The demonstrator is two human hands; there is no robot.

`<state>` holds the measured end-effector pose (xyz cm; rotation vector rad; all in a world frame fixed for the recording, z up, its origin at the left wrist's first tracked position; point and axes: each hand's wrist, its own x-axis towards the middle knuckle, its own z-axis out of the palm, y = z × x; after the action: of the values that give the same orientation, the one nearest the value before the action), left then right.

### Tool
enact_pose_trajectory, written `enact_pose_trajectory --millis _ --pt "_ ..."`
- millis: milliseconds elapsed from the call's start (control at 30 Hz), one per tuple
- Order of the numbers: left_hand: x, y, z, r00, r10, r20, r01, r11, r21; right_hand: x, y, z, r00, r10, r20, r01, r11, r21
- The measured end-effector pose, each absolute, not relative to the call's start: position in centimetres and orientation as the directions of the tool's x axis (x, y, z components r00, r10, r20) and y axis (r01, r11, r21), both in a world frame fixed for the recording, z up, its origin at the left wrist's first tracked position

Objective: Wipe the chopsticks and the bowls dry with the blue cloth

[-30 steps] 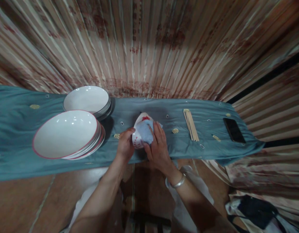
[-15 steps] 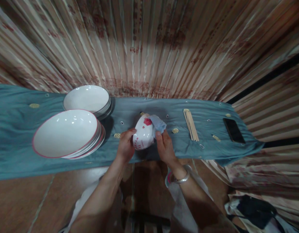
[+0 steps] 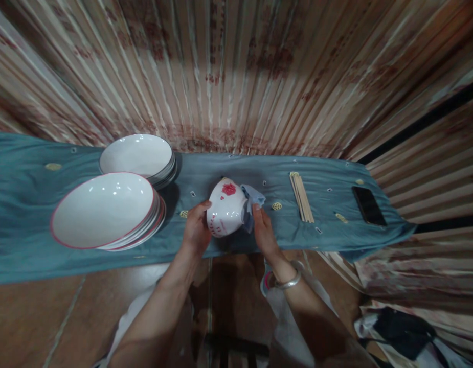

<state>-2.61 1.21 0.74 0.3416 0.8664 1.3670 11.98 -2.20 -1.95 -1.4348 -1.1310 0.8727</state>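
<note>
Sideways, bowl (image 3: 225, 210) beside blue cloth (image 3: 253, 194)

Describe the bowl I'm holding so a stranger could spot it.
Find the teal tablecloth, then its red-rimmed dish stack. Right of that, between the left hand and blue cloth, the bowl is tipped sideways. Of the dishes, only it shows a red flower.

Single head-worn view, close above and behind the wearer's bare left hand (image 3: 197, 228) and bare right hand (image 3: 264, 233), facing forward-down. Long teal cloth-covered table (image 3: 328, 214) spans both sides of the grip; pleated beige-and-red fabric curtain (image 3: 236, 102) beyond it.
</note>
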Motion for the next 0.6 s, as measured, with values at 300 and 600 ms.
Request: enact_pose_trajectory --millis 300,600 --pt "-3.4 1.6 2.0 -0.126 0.935 -0.331 -0.719 0.144 0.68 10.7 -3.0 -3.9 0.255 0.954 0.156 0.326 0.067 -0.943" --pt "-4.2 2.4 1.2 -0.208 0.912 -0.355 -0.722 0.102 0.684 9.4 -4.8 -3.3 0.133 0.976 0.173 0.355 0.116 -0.928"
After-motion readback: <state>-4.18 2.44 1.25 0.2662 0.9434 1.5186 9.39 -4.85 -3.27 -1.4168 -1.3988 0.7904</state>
